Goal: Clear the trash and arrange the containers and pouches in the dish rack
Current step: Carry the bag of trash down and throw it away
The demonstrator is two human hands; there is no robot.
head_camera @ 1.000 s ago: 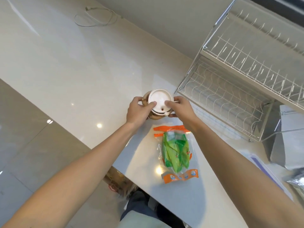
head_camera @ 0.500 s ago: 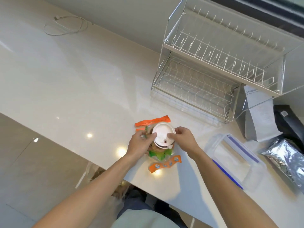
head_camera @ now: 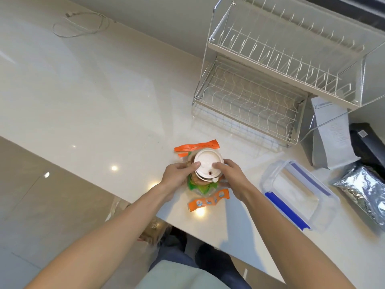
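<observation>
View: a head camera looks down at a pale stone counter (head_camera: 100, 105); two bare forearms reach in from the bottom edge.

Cup: a takeaway cup with a white lid (head_camera: 208, 164) sits near the counter's front edge; it is over a clear packet (head_camera: 201, 187) with green contents and orange printed strips, whether resting on it or held just above cannot be told.

Left hand: the left hand (head_camera: 179, 176) wraps the cup's left side, thumb pressed on the lid's rim; its grasp is closed on the cup.

Right hand: the right hand (head_camera: 231, 177) closes on the cup from the right, thumb on the lid's top.

What has changed: a second ago the cup was held beyond the packet, nearer the dish rack (head_camera: 270, 80); now it is drawn back toward the person and covers the packet's middle; the view has also swung right, bringing more of the counter into sight.

Meaning for the task: the cup looks like trash being gathered with the packet, probably headed off the counter; a bag (head_camera: 150, 226) shows below the edge, contents unclear.

Still waiting: a clear lidless container (head_camera: 300, 195) with blue clips lies right of the hands; a silver foil pouch (head_camera: 364, 190), a grey pouch (head_camera: 331, 134) and a black pouch (head_camera: 368, 140) lie farther right; both rack tiers hold nothing yet.
</observation>
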